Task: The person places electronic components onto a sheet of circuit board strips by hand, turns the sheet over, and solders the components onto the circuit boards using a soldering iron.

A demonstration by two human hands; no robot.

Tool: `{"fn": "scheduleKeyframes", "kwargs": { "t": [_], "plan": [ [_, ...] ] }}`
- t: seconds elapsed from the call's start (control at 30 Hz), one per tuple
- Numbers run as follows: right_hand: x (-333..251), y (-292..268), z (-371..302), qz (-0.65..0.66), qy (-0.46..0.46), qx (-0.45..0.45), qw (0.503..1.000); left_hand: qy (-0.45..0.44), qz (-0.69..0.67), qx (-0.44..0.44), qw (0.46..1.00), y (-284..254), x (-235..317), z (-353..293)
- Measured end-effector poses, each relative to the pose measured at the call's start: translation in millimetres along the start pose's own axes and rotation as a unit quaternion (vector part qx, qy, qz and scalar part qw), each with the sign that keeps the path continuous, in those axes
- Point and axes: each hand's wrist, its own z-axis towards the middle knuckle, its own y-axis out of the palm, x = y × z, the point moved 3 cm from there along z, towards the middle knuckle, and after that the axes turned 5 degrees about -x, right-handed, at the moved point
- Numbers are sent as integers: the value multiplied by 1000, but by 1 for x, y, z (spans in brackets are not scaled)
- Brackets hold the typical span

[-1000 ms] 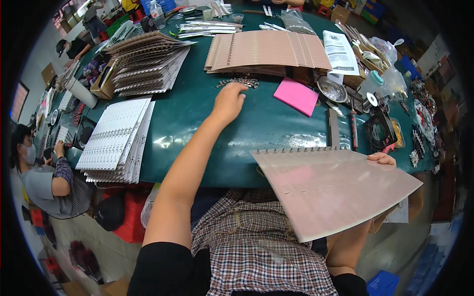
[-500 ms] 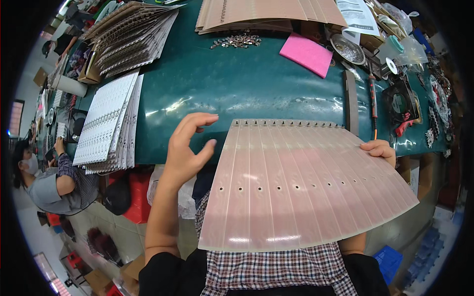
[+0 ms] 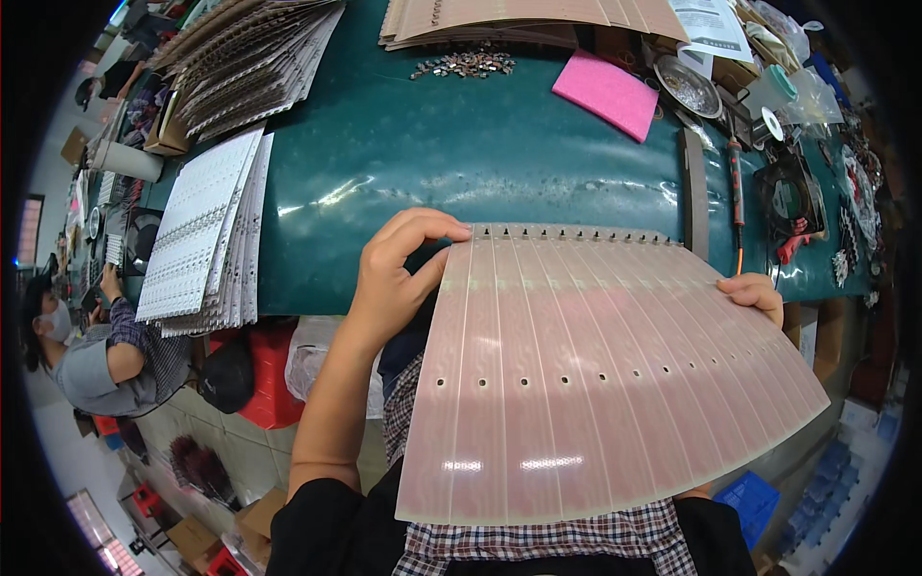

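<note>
A broad pinkish circuit board panel (image 3: pixel 576 326), scored into long strips, tilts in front of my body above the table's near edge. Small dark pins or clips (image 3: pixel 564 233) stand in a row along its far edge, and a line of small holes crosses its middle. My left hand (image 3: pixel 403 264) grips the panel's far left corner, fingertips on top at the first strip and thumb at the side. At the right edge, my right hand (image 3: pixel 756 295) holds on with the thumb side showing; its other fingers are hidden beneath the panel.
Green-topped table (image 3: pixel 403 134) ahead. White board panels (image 3: pixel 197 235) and a taller stack (image 3: pixel 254 67) stand left; brown panels (image 3: pixel 519 19) lie at the back beside small metal parts (image 3: pixel 466 64). Rightward are a pink sponge (image 3: pixel 607 94), grey bar (image 3: pixel 693 192), soldering iron (image 3: pixel 737 187) and fan (image 3: pixel 788 197). A co-worker (image 3: pixel 110 355) sits left.
My left hand has moved right and closed on the panel's far left corner. The panel's near edge has come lower and closer to me, while my right hand keeps its hold.
</note>
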Motion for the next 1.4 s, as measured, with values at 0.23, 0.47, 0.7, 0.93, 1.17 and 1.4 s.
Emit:
{"fn": "scheduleKeyframes", "kwargs": {
  "t": [0.23, 0.47, 0.7, 0.93, 1.17, 1.4],
  "plan": [
    [-2, 0, 1, 29, 27, 8, 999, -1, 11, 3, 1000, 2, -5, 1],
    [-4, -2, -1, 17, 23, -13, 1000, 5, 29, 9, 1000, 2, -4, -1],
    [-1, -9, 1, 18, -11, -41, 999, 5, -4, 48, 999, 8, -8, -5],
    [-9, 0, 4, 13, 10, -36, 999, -34, -54, 80, 995, 12, -10, -10],
    [-27, 17, 11, -15, 0, 7, 1000, 104, 88, 145, 980, 12, 7, -21],
    [-45, 23, 19, -58, -4, 9, 998, 98, 67, 82, 990, 1, 2, -23]
  ]
}}
